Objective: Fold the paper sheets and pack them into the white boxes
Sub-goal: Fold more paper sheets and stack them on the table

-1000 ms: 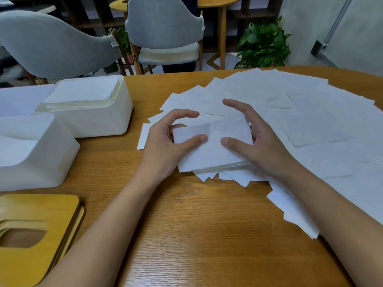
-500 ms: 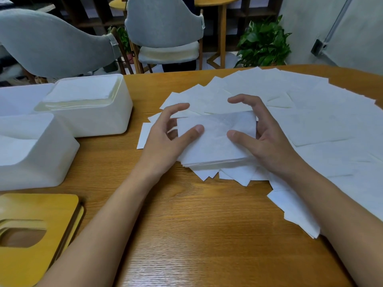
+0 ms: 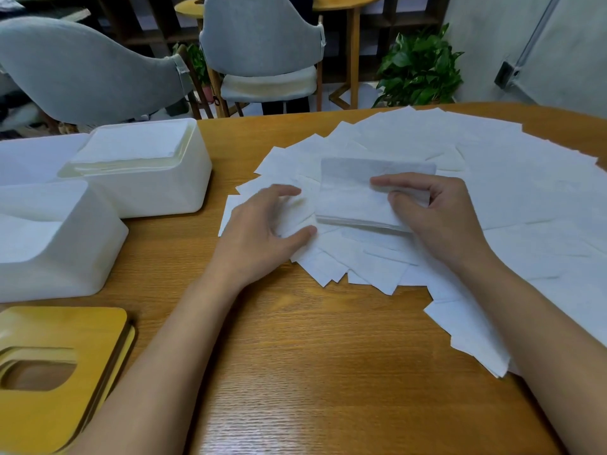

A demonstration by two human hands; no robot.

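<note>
Pinching a small folded wad of white paper sheets [image 3: 354, 198] in the right hand [image 3: 440, 221], fingers and thumb curled round its right end, over a wide fan of loose white paper sheets [image 3: 525, 198] spread across the brown wooden surface [image 3: 312, 356]. Resting the left hand [image 3: 262, 228] on the near left part of that fan, just beside the wad but not touching it, fingers curved and thumb out. Too blurred to tell whether clamped on a sheet or merely lying there.

Off to the left, well apart from the fan, two white rectangular plastic boxes close together. In the far white box [image 3: 164, 195], a neat stack of folded paper [image 3: 131, 146] up to the rim. Nearer, the near white box [image 3: 65, 257], its inside too washed out to read.

At the near left corner, a yellow wooden lid [image 3: 59, 339] with a rounded slot. Beyond the surface, grey upholstered chairs [image 3: 262, 37] and a green leafy potted plant [image 3: 420, 67].
</note>
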